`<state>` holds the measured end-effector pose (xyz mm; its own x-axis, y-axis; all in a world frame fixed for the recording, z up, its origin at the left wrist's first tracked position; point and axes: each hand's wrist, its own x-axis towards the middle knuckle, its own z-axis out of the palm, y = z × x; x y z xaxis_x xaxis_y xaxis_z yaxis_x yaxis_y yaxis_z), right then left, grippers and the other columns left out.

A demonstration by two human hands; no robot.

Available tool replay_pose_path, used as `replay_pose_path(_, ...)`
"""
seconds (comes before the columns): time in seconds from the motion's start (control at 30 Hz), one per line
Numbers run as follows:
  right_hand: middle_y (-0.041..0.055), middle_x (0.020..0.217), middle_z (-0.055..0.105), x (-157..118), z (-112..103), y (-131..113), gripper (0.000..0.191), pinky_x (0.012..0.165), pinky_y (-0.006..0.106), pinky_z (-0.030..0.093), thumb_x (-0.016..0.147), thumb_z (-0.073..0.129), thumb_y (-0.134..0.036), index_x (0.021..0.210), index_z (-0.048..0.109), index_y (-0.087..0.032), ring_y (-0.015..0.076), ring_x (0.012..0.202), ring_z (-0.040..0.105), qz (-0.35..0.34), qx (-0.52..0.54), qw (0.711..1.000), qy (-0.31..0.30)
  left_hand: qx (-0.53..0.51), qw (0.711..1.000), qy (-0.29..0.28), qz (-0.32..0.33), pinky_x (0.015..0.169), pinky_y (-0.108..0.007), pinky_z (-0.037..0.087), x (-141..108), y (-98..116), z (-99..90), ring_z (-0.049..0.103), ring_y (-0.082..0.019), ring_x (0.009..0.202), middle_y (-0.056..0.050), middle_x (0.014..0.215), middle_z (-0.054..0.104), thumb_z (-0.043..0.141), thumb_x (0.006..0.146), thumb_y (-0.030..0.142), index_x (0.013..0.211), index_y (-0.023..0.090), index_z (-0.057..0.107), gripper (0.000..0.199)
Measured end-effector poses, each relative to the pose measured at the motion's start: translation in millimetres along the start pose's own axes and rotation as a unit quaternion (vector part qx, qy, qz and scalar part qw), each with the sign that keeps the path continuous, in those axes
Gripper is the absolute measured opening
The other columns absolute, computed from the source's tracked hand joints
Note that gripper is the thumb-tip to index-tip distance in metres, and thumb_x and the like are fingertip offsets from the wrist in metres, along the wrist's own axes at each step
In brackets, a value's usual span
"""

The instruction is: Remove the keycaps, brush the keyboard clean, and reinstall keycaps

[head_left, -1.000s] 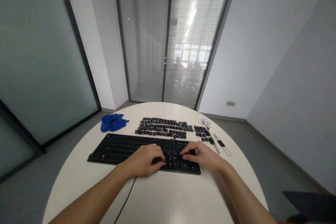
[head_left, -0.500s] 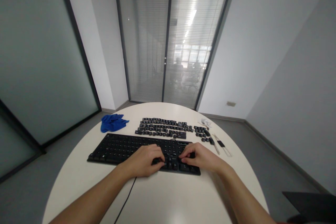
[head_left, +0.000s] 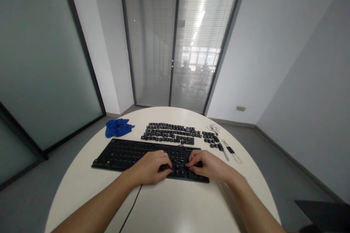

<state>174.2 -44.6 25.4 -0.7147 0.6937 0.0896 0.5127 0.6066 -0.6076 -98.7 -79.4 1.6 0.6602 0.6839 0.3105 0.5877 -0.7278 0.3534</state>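
Note:
A black keyboard (head_left: 124, 151) lies across the table, its left and middle parts mostly bare of keycaps. My left hand (head_left: 154, 166) rests over its front edge, right of the middle, with bent fingers and thumb closed against the keyboard. My right hand (head_left: 203, 164) is over the right end, thumb and fingertips pinched together low at the key area. Whatever sits between those fingertips is too small to make out. Some keycaps (head_left: 179, 170) stand on the keyboard between my hands. Behind it, loose black keycaps (head_left: 166, 133) lie in rows.
A crumpled blue cloth (head_left: 119, 127) lies at the back left of the round white table (head_left: 169, 207). At the right are a smaller keycap group (head_left: 210, 137), a wire keycap puller (head_left: 232, 150), a thin stick-like tool (head_left: 224, 153) and crumpled white tissue (head_left: 214, 128). A black cable (head_left: 131, 207) runs toward me.
My right hand has shifted very slightly at the right end of the keyboard, its fingertips still together. My left hand stays in place, and the loose keycaps look unchanged.

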Motion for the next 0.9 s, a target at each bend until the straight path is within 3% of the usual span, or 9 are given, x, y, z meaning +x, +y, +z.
replay_pose_path(0.17,0.0033,0.091,0.075,0,0,4,0.016,0.076,0.029,0.052,0.081,0.071,-0.020,0.092,0.081,-0.024,0.0198,0.083,0.068,0.026,0.013,1.000,0.004,0.023,1.000,0.007,0.016,0.088,-0.036,0.050,0,7,-0.9,0.060,-0.024,0.106,-0.006,0.116,0.066,0.071,0.085,0.027,0.122,0.026,0.063,0.038)
replay_pose_path(0.27,0.0040,0.090,0.076,0,-1,4,0.012,0.077,0.030,0.051,0.083,0.068,-0.024,0.086,0.080,-0.022,0.0199,0.082,0.068,0.015,0.018,1.000,0.005,0.025,0.998,0.004,0.052,0.098,-0.042,0.048,1,11,2.7,0.057,-0.027,0.116,-0.007,0.132,0.060,0.072,0.085,0.027,0.133,0.029,0.058,0.051)
replay_pose_path(0.57,0.0030,0.074,0.074,5,6,13,0.017,0.060,0.027,0.047,0.076,0.074,-0.030,0.088,0.080,-0.018,0.0185,0.067,0.064,0.122,0.079,0.989,0.003,0.036,0.996,-0.020,0.084,0.105,-0.046,0.046,2,12,12.1,0.056,-0.028,0.125,-0.007,0.142,0.058,0.069,0.087,0.023,0.137,0.028,0.056,0.051)
replay_pose_path(0.8,0.0035,0.085,0.071,5,4,15,0.011,0.073,0.028,0.049,0.077,0.075,-0.032,0.076,0.080,-0.021,0.0190,0.080,0.065,0.061,0.054,0.996,0.021,0.037,0.995,-0.018,0.088,0.101,-0.044,0.050,4,15,14.6,0.056,-0.028,0.124,-0.008,0.135,0.062,0.066,0.088,0.022,0.133,0.026,0.058,0.046)
replay_pose_path(0.9,0.0032,0.081,0.072,6,2,12,0.014,0.068,0.027,0.048,0.076,0.075,-0.034,0.075,0.080,-0.021,0.0191,0.077,0.063,0.089,0.069,0.994,0.012,0.043,0.995,-0.022,0.085,0.100,-0.044,0.050,5,16,13.8,0.057,-0.028,0.123,-0.008,0.134,0.062,0.066,0.088,0.022,0.132,0.026,0.059,0.045)
